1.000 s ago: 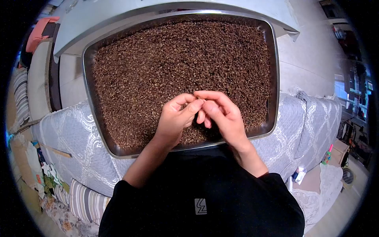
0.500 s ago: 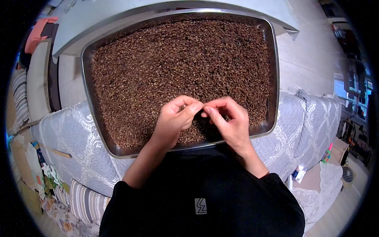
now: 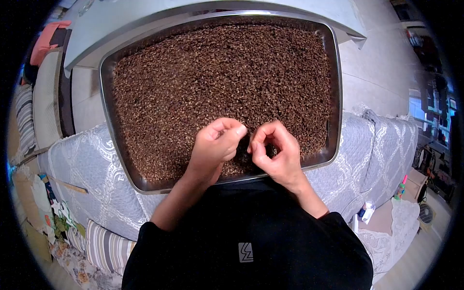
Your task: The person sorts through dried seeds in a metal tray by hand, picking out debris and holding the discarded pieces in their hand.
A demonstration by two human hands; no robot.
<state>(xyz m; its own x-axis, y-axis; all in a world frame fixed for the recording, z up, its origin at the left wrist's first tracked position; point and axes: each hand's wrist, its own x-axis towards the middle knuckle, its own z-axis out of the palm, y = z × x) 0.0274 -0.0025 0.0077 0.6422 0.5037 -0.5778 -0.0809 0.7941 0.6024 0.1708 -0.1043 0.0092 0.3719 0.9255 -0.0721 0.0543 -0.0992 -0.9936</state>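
Observation:
A large metal tray (image 3: 337, 87) is spread with small brown dried pieces (image 3: 217, 72), whose kind I cannot make out. Over the tray's near side, my left hand (image 3: 212, 147) is closed, thumb pressed to the index finger; whatever it pinches is too small to name. Close by on the right, my right hand (image 3: 278, 152) curls its thumb and fingers into a ring above the pieces. Its thumb and index fingertip are pinched together, and anything between them is hidden. A small gap separates the two hands.
The tray rests partly on a grey-white patterned sofa cover (image 3: 87, 159) and reaches toward a pale table (image 3: 145, 24). A striped cushion (image 3: 108, 246) lies at lower left. On the right is a small side table with a lace cloth (image 3: 394, 241).
The fingertips of both hands were touching and have now come apart. My right hand has turned slightly and its thumb has drawn back and down; my left hand has barely shifted.

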